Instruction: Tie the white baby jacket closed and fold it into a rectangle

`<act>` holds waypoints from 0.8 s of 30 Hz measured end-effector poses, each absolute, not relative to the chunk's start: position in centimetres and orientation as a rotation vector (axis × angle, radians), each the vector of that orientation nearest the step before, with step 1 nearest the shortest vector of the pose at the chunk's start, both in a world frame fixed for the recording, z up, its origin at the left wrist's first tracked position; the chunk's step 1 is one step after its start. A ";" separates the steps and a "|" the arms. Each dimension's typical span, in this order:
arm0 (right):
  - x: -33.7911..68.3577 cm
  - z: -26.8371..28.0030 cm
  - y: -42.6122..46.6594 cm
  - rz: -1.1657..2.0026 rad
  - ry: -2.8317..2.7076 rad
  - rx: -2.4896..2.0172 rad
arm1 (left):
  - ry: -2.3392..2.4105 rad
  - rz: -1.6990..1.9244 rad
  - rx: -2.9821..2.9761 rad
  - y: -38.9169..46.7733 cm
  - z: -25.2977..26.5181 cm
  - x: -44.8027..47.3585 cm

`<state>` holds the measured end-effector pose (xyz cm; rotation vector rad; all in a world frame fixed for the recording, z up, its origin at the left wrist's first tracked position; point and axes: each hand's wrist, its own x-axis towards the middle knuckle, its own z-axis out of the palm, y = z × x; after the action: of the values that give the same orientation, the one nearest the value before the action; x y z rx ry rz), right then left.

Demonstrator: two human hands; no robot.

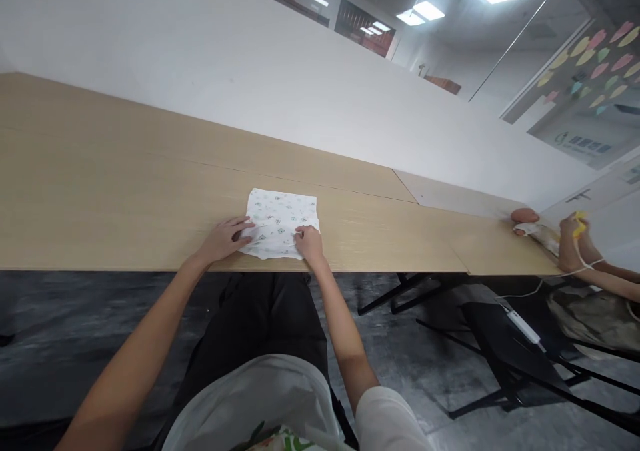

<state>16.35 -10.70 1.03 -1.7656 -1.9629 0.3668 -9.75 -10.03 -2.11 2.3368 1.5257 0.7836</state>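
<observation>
A white cloth (281, 212) printed with small dark and green figures lies flat on the wooden table, close to its front edge. It is roughly square, with a few wrinkles in its lower half. My left hand (224, 239) rests at the cloth's left edge, fingers apart, their tips touching the fabric. Over the right edge, my right hand (309, 244) has its fingers curled and drawn together, pinching the fabric. That hand covers the lower right part of the cloth.
The long table (125, 198) runs along a white partition (200, 64). At the far right, another person's hands (575, 238) hold a yellow thing (580, 224) with a white cord. Near them lies a round brownish thing (525, 215). Black folding chairs (515, 351) stand below; a white power strip (523, 326) lies on one.
</observation>
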 end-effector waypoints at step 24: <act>26.1 -1.2 -19.6 0.163 -2.301 -1.306 | 1.453 0.922 2.524 -19.0 -3.7 -9.8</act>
<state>26.14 -19.63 -1.20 -1.3064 -2.3009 0.1634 -9.77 -19.02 -3.72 2.5237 1.4530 0.9221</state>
